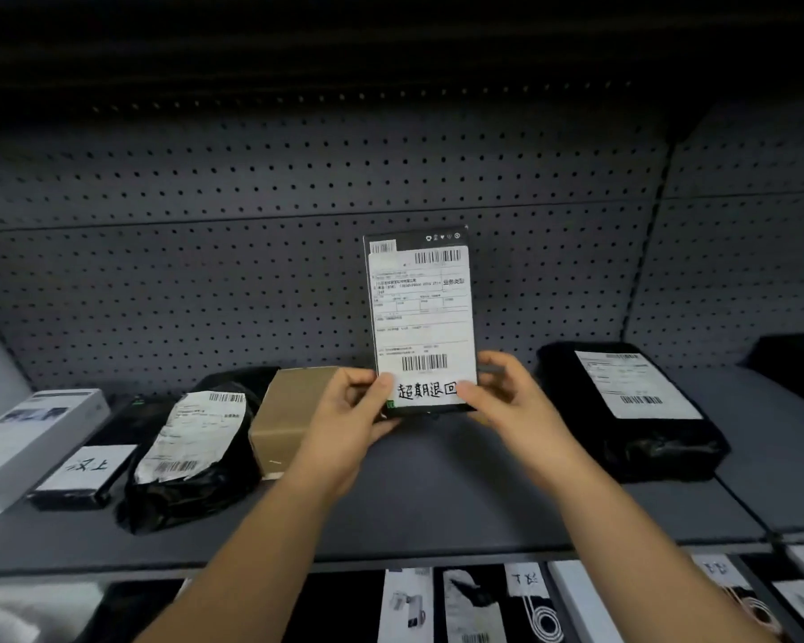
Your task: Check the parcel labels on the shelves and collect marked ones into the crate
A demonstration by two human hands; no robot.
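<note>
We've got a slim black parcel (421, 322) held upright in front of the pegboard back wall (298, 215), its lower edge just above the grey shelf (437, 494), label facing us. Our left hand (344, 410) pinches its lower left corner, thumb on the front and fingers curled behind; our right hand (507, 396) does the same at the lower right corner, thumb on the label's edge. Across the foot of the white shipping label (423, 317) we read four handwritten characters, so we judge this one a marked parcel, checked and ready to go. The crate isn't anywhere in view, so we can't say what has been collected or where this must travel. Plenty looks left: to the left lie a brown cardboard box (288, 420), a crumpled black bag parcel (191, 457), a flat black box with a handwritten slip (84, 475) and a white box (33, 433) cut by the frame edge; to the right sits a big black bag parcel (632, 410), and another dark one (794, 364) is cropped at the edge. The printed text on every label is too fine to read, and the lower shelf's packages (483, 605) are cut off below.
</note>
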